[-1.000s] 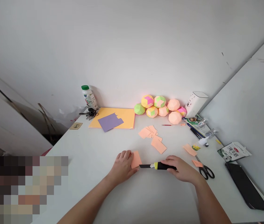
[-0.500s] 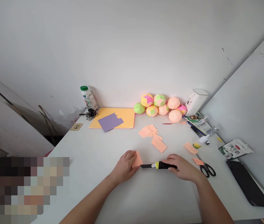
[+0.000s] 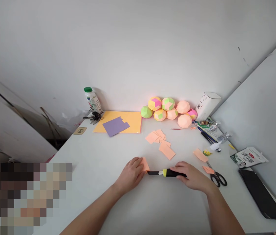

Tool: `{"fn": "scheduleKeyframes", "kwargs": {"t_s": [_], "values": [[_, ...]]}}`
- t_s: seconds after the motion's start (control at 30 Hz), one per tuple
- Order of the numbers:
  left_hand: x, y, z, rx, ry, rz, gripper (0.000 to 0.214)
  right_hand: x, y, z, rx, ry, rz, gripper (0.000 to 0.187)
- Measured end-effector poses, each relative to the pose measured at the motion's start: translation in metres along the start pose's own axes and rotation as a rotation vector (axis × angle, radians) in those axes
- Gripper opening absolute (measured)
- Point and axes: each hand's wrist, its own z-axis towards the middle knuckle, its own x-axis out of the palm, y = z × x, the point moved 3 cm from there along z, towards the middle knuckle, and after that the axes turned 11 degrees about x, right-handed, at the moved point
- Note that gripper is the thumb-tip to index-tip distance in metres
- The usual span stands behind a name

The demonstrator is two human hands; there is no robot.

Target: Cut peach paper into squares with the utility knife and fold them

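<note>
Hands pin a small peach paper and hold a craft knife at the near middle of the table.

The left hand (image 3: 131, 173) lies curled over the peach paper (image 3: 144, 164), pressing it to the white table (image 3: 98, 160) so it stays put; the right hand (image 3: 193, 176) is closed round the black-and-yellow knife (image 3: 165, 173), whose tip points left at the paper's lower edge. Just right of that hand lie the scissors (image 3: 217, 178), and a black phone (image 3: 262, 195) sits near the right edge. Farther back, loose peach squares (image 3: 161, 142) are scattered mid-table, purple paper (image 3: 115, 126) rests on an orange sheet (image 3: 130, 120), and paper balls (image 3: 168, 111) line the far edge. Against half a second earlier, more of the paper is covered by the fingers; the knife has barely moved.
</note>
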Motion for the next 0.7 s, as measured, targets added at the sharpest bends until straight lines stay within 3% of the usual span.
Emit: {"fn": "scheduleKeyframes", "kwargs": {"t_s": [0.7], "values": [[0.0018, -0.0026, 0.0006, -0.043, 0.048, 0.023, 0.026, 0.0000, 0.0053, -0.0036, -0.002, -0.012, -0.054, 0.041]]}}
